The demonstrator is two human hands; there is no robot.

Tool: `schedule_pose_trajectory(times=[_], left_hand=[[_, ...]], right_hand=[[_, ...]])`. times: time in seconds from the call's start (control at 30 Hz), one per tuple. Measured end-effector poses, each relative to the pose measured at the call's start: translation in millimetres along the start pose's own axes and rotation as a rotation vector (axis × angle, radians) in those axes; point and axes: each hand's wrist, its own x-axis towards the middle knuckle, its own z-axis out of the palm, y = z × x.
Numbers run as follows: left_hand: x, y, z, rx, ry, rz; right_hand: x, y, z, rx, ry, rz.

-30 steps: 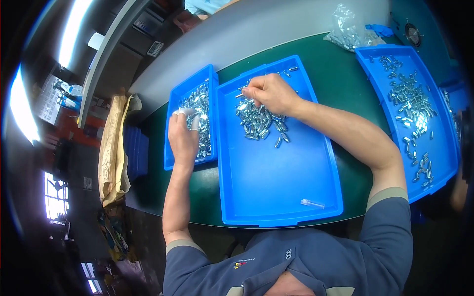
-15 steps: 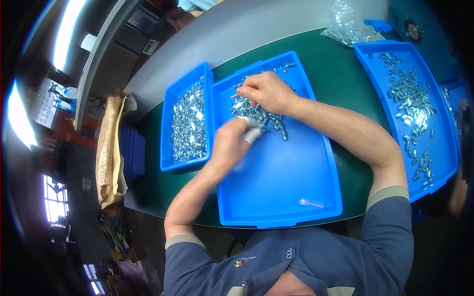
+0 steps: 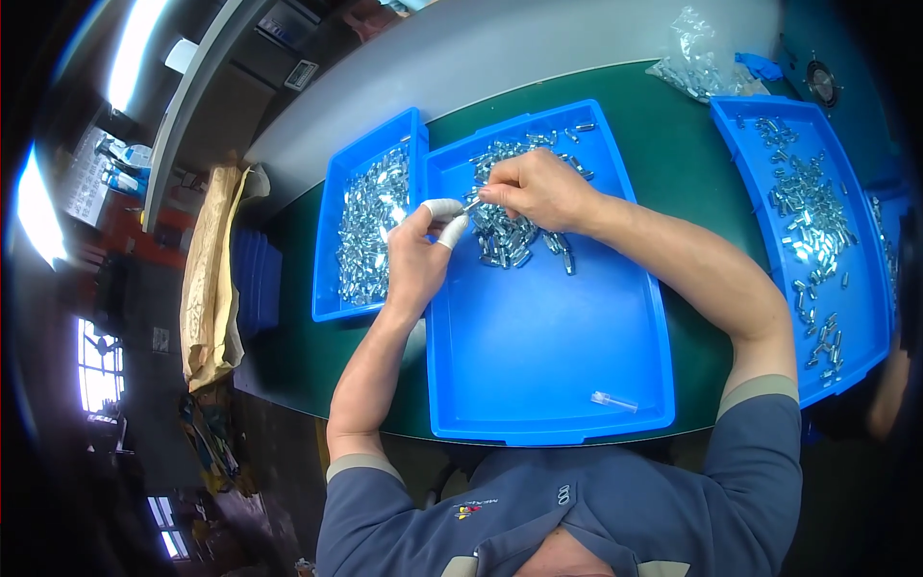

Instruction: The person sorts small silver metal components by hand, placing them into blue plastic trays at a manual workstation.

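Note:
White finger covers sit on the thumb and forefinger of my left hand (image 3: pixel 415 260), which is pinched on a small silvery metal part (image 3: pixel 469 206) above the left rim of the middle blue tray (image 3: pixel 548 361). Against the part's other end, the closed fingertips of my right hand (image 3: pixel 543 189) meet in a pinch. What they hold, if anything, is too small to make out. Below and behind my hands, a pile of short silvery metal cylinders (image 3: pixel 505 236) lies in the far half of this tray, partly hidden by my right hand.
A blue tray (image 3: pixel 325 279) full of similar metal parts stands at the left. Another blue tray (image 3: pixel 784 288) at the right holds scattered ones. A clear plastic tube (image 3: pixel 613 402) lies in the middle tray's near right corner. A clear bag (image 3: pixel 694 62) sits at the back right.
My left hand, blurred and over the pile before, has moved left and now pinches a metal part. The right hand has shifted slightly right and down in the picture, its fingers still closed.

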Motion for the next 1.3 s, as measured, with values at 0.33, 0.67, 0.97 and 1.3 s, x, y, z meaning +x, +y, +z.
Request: schedule_pose_trajectory(times=[0.33,0.67,0.97,1.3], left_hand=[[-5,1,-1,0.071,0.052,0.155],[-2,-30,-64,0.346,0.187,0.007],[-16,40,20,0.393,-0.272,0.638],[-7,41,48,0.318,-0.37,0.771]], right_hand=[[-2,-2,4,-0.208,0.033,-0.097],[3,1,-3,0.1,0.095,0.032],[4,3,-3,0.113,0.203,0.007],[4,4,-5,0.093,0.178,0.051]])
